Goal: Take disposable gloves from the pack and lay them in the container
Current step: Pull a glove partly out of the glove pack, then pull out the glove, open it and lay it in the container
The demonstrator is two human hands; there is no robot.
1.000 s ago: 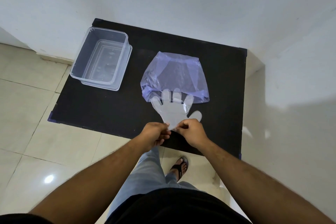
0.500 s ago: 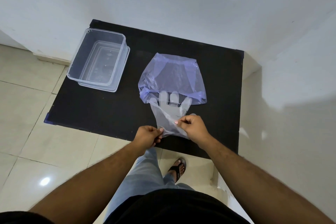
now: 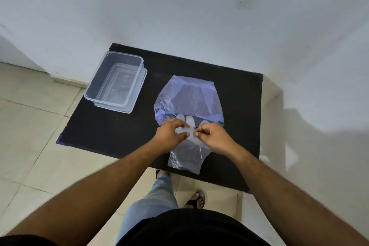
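A clear disposable glove (image 3: pixel 186 157) lies on the black table (image 3: pixel 111 128), its cuff at the near edge and its fingertips by the mouth of the purple glove pack (image 3: pixel 188 97). My left hand (image 3: pixel 171 136) and my right hand (image 3: pixel 214 138) both pinch the glove near its fingers, thumbs and forefingers closed on the film. The hands cover the glove's middle. The clear plastic container (image 3: pixel 115 82) stands at the table's far left, well apart from both hands, with nothing visible inside.
The table stands in a corner of white walls (image 3: pixel 199 16), one behind and one to the right. Beige floor tiles (image 3: pixel 30 136) lie to the left. My legs and a sandalled foot (image 3: pixel 194 200) show below the table's near edge.
Both hands moved forward from the glove's cuff to its finger end. The glove now lies stretched toward the near edge, its cuff free.
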